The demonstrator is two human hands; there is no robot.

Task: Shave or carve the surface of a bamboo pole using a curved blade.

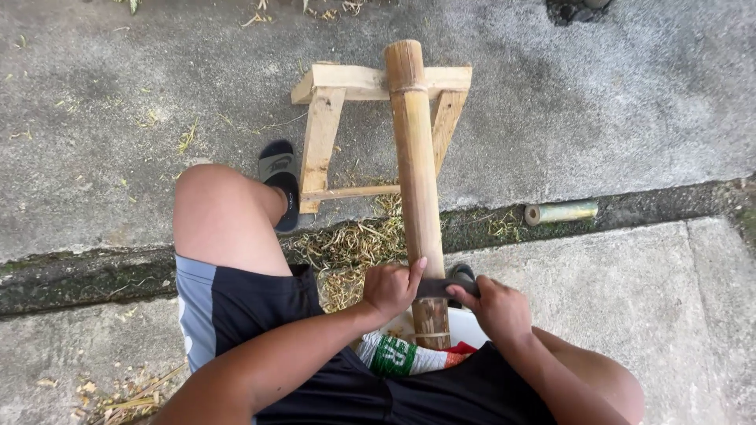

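Note:
A long tan bamboo pole (416, 173) leans from my lap out onto a small wooden stand (339, 86). Across the pole, near its lower end, lies a dark flat blade (438, 288). My left hand (390, 288) grips the blade's left end, thumb up against the pole. My right hand (498, 307) grips its right end. The pole's butt rests by a white, green and red cloth (405, 356) between my thighs.
Pale bamboo shavings (354, 244) lie heaped in the dirt seam under the pole. A short green bamboo piece (561, 212) lies to the right in the seam. My left foot wears a black sandal (281, 181) beside the stand. Concrete ground lies all around.

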